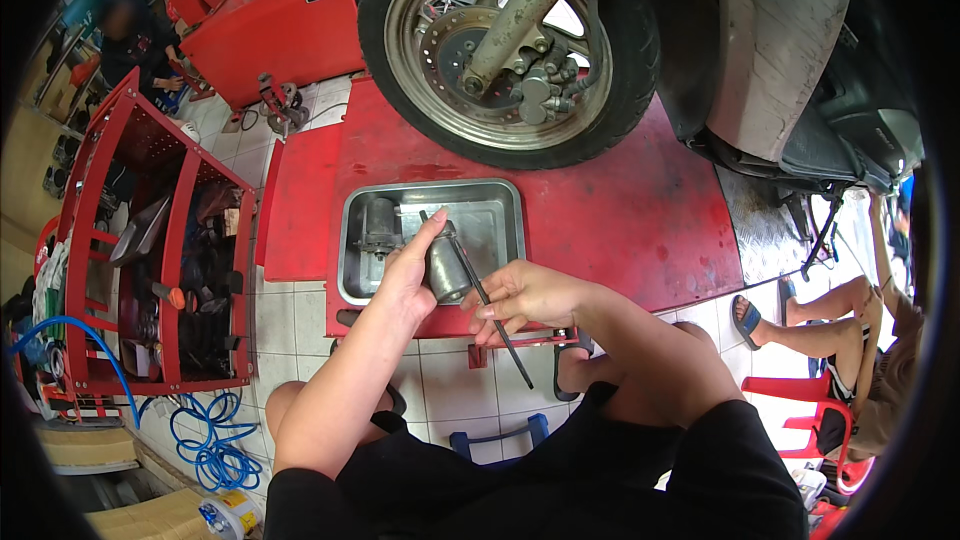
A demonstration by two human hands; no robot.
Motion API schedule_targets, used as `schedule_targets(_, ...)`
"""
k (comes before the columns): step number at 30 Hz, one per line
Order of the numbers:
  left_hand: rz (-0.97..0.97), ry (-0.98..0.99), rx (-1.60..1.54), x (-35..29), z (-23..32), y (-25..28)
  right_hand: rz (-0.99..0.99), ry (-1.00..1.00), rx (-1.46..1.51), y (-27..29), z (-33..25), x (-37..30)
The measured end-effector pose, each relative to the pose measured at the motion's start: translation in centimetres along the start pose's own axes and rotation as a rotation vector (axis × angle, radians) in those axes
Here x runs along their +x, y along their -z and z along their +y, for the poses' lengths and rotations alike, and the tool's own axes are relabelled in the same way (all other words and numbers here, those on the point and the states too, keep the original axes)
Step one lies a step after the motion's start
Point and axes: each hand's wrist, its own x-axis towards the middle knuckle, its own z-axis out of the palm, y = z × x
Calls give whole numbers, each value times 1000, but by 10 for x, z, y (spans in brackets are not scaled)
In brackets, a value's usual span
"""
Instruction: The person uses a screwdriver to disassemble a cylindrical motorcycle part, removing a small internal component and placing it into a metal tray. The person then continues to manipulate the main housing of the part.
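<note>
In my left hand (pixel 408 275) is a grey metal cylinder-shaped part (pixel 447 272), tilted over the near side of a steel tray (pixel 518 230). The thumb of that hand lies along the top of the part. A long thin dark rod (pixel 512 348) slants across the part, its upper end by my left thumb and its lower end sticking out toward me. My right hand (pixel 525 295) pinches the rod near its middle with bent fingers. A second metal cylinder-shaped part (pixel 380 225) stands in the tray's left side.
The tray rests on a red lift platform (pixel 630 230), below a motorbike's front wheel (pixel 510 50). A red tool cart (pixel 180 270) and a coiled blue hose (pixel 210 440) are at the left. People are at the far left and the right, one beside a red chair (pixel 800 395).
</note>
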Motion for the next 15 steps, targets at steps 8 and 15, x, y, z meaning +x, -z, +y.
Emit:
schedule_targets(8, -15, 0, 21, -4, 1, -2, -45, 9, 31, 2, 0, -1)
schedule_targets(15, 3, 13, 92, -4, -1, -4, -167, 61, 117, 8, 6, -3)
